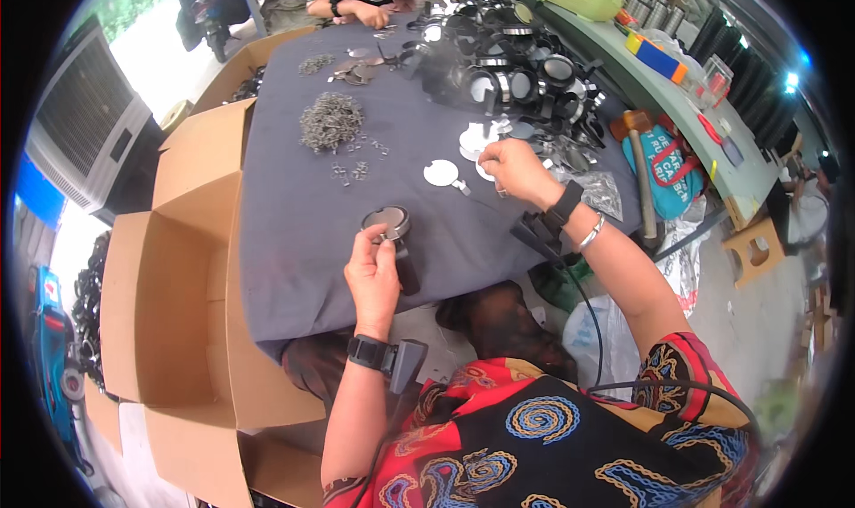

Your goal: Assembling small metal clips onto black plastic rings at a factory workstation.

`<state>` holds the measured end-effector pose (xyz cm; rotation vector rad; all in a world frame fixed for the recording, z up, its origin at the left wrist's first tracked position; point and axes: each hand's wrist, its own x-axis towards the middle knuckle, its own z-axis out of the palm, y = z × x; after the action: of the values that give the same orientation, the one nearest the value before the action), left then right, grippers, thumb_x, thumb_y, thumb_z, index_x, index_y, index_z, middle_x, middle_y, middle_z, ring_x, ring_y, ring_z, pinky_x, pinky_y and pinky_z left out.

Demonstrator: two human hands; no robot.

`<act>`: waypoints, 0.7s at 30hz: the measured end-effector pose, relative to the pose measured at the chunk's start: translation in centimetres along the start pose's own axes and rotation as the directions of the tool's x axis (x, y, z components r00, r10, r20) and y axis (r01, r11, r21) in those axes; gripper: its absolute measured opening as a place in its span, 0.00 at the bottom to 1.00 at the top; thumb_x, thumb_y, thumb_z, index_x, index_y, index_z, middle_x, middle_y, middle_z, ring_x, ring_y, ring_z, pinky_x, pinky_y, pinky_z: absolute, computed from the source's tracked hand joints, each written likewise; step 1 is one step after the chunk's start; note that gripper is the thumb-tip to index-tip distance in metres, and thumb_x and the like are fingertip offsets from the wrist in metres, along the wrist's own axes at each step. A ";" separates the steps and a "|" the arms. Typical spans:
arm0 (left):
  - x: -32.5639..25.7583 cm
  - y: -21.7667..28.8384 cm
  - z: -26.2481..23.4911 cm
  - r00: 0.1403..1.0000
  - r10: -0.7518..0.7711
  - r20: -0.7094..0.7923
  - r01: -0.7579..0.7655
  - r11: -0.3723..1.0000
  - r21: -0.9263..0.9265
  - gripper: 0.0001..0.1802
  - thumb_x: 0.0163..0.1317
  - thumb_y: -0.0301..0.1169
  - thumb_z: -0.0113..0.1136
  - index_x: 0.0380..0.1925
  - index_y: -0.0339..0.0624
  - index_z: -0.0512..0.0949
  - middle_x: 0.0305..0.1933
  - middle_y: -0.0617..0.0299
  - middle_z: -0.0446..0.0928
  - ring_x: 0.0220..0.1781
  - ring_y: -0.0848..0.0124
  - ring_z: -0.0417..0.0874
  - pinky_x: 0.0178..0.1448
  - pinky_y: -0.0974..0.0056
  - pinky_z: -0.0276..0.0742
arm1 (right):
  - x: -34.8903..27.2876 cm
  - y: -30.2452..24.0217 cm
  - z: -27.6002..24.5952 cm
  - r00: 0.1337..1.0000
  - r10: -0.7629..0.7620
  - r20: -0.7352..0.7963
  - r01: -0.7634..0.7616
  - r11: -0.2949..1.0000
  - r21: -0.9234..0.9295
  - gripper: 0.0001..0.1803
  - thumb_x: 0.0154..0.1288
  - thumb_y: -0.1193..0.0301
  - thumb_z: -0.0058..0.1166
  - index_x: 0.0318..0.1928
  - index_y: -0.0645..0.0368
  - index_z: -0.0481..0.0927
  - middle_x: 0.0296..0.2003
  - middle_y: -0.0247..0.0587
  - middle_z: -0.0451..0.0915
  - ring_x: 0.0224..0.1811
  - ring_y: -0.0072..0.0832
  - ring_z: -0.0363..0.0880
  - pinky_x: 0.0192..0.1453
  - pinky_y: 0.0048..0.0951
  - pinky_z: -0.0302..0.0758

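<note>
Near the front of the cloth-covered table, my left hand is closed on a round black-handled piece with a shiny rim and a grey round face. Its handle points toward me. Farther right, my right hand pinches the edge of a flat white disc, partly hidden under the fingers. Beside it lies another flat disc with a small tab. More such discs overlap just beyond my fingertips. A heap of small metal clips sits to the left, with a few loose clips in front.
Many black-handled round pieces are piled at the back right. Another person's hand works at the far edge. An open cardboard box stands left of the table. A hammer and a blue bag are at the right edge.
</note>
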<state>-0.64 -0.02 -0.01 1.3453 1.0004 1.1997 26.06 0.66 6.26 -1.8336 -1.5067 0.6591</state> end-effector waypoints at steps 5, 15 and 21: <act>-0.2 0.2 0.1 1.000 -0.004 0.008 0.004 1.000 0.016 0.09 0.65 0.23 0.50 0.44 0.40 0.75 0.20 0.69 0.71 0.15 0.83 0.67 0.17 0.72 0.65 | -3.1 1.2 -1.6 0.999 0.040 0.031 -0.036 0.994 -0.102 0.08 0.60 0.76 0.51 0.37 0.67 0.80 0.21 0.36 0.77 0.17 0.21 0.75 0.23 0.25 0.72; -0.3 0.3 0.2 1.000 -0.014 0.018 0.014 1.000 0.013 0.10 0.66 0.24 0.48 0.46 0.41 0.75 0.20 0.72 0.67 0.16 0.86 0.63 0.16 0.75 0.66 | -6.9 6.1 -6.9 0.987 -0.067 -0.149 -0.010 0.886 -0.464 0.09 0.56 0.73 0.52 0.34 0.62 0.82 0.31 0.54 0.81 0.36 0.47 0.81 0.44 0.40 0.76; -0.2 0.5 0.3 1.000 -0.004 0.025 0.003 0.999 0.034 0.10 0.66 0.24 0.47 0.46 0.41 0.75 0.19 0.72 0.66 0.15 0.86 0.62 0.16 0.75 0.65 | -7.5 7.5 -6.6 0.991 -0.060 -0.121 -0.036 0.746 -0.665 0.06 0.53 0.76 0.52 0.29 0.64 0.82 0.29 0.56 0.80 0.37 0.49 0.81 0.43 0.43 0.77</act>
<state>-0.44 -0.27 0.43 1.3819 1.0089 1.1651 34.13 -8.69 4.64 -2.3239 -1.8014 -0.0586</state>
